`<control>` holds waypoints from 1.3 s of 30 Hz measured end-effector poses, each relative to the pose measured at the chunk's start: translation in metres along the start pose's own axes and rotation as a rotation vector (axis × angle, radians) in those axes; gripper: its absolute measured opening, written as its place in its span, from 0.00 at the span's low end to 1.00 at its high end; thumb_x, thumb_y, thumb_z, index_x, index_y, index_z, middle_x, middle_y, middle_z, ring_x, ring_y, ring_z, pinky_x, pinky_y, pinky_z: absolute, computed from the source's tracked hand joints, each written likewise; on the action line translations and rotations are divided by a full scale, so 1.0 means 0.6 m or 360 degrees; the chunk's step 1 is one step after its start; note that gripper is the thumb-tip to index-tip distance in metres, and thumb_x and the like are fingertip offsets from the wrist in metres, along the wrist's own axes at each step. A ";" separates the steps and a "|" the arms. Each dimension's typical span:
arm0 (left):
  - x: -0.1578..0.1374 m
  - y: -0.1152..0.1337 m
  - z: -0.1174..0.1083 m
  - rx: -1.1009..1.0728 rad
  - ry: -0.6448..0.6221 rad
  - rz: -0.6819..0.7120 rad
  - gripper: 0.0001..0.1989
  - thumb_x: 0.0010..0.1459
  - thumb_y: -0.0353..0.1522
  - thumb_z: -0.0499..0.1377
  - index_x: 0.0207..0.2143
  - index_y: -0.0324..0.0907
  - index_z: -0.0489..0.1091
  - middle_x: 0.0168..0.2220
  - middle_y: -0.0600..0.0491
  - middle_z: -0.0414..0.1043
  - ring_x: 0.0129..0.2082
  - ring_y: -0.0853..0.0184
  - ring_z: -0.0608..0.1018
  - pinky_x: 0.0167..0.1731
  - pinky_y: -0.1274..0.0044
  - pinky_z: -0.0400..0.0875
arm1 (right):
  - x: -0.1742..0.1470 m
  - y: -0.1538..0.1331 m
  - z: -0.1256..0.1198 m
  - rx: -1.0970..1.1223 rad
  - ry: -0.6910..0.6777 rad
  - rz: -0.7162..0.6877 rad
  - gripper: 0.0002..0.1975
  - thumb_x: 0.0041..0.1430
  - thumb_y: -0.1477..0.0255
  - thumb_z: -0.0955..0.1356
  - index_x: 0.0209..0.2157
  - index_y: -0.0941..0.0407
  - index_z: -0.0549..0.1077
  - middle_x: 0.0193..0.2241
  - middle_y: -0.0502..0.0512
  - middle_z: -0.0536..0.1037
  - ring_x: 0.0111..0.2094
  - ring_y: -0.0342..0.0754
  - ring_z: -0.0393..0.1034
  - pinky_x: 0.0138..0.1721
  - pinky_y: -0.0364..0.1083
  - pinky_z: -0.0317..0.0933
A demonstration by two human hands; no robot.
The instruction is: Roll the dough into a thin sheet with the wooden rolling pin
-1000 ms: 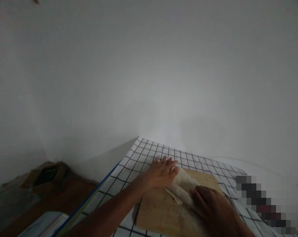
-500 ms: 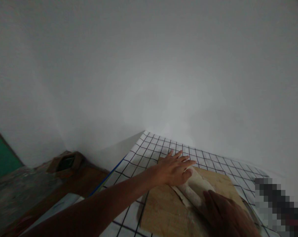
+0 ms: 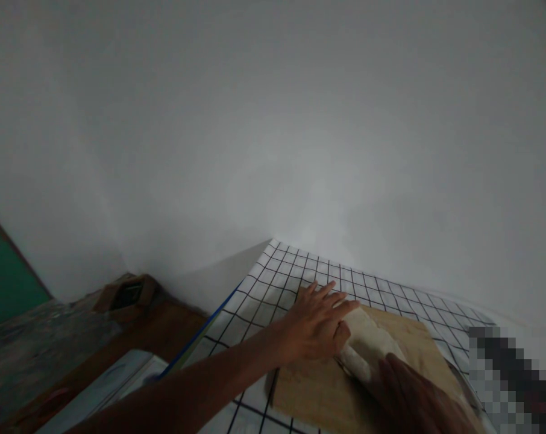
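Observation:
A pale, flour-dusted piece of dough (image 3: 370,337) lies folded on a wooden board (image 3: 320,386). Spread over the dough's far left end is my left hand (image 3: 320,322), palm down, its fingers apart and reaching past the board's far edge. Its thumb is bent against the dough. At the near right end, my right hand (image 3: 417,395) rests on the dough with its fingers stretched out. That hand is dark and slightly blurred, and it hides part of the dough.
A white cloth with a black grid (image 3: 255,301) covers the table under the board, against a pale wall (image 3: 300,150). A pixelated dark patch (image 3: 517,374) is at right. Down on the left are a box (image 3: 131,295) and a flat whitish object (image 3: 114,380).
The view has shifted a little, so the table and board appear further right. The dough between my hands looks more bunched and folded over. My left thumb has bent inward.

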State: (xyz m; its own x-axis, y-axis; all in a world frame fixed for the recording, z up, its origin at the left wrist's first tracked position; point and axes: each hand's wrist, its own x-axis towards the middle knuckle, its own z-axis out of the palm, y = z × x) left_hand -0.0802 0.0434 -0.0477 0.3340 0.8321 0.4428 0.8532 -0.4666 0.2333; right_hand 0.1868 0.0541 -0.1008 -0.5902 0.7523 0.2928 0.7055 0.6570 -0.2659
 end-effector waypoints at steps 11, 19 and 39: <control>-0.032 0.014 -0.017 0.0063 0.0039 0.0042 0.25 0.64 0.33 0.49 0.63 0.48 0.59 0.63 0.53 0.63 0.67 0.54 0.56 0.64 0.56 0.51 | -0.008 -0.034 0.011 0.0127 -0.0032 0.0033 0.18 0.59 0.56 0.58 0.50 0.35 0.67 0.29 0.57 0.79 0.28 0.62 0.76 0.20 0.55 0.64; 0.011 -0.006 0.004 0.0052 -0.0161 -0.0017 0.24 0.67 0.37 0.48 0.64 0.51 0.57 0.66 0.52 0.59 0.67 0.54 0.57 0.64 0.54 0.48 | 0.015 -0.050 -0.032 -0.0017 -0.0080 0.0158 0.05 0.63 0.64 0.60 0.39 0.49 0.64 0.29 0.57 0.78 0.26 0.53 0.74 0.21 0.48 0.53; 0.073 -0.023 0.021 0.0034 -0.0342 -0.0109 0.26 0.68 0.42 0.42 0.67 0.51 0.51 0.68 0.52 0.53 0.69 0.53 0.51 0.63 0.51 0.47 | 0.060 -0.046 -0.065 -0.0483 0.0119 0.0020 0.15 0.69 0.68 0.55 0.48 0.52 0.68 0.50 0.59 0.75 0.49 0.55 0.71 0.43 0.54 0.67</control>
State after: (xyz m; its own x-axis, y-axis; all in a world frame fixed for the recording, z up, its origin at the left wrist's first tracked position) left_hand -0.0723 0.0899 -0.0425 0.3504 0.9075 0.2316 0.8845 -0.4019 0.2369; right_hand 0.1616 0.0609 -0.0473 -0.5584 0.7471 0.3607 0.8039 0.5946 0.0130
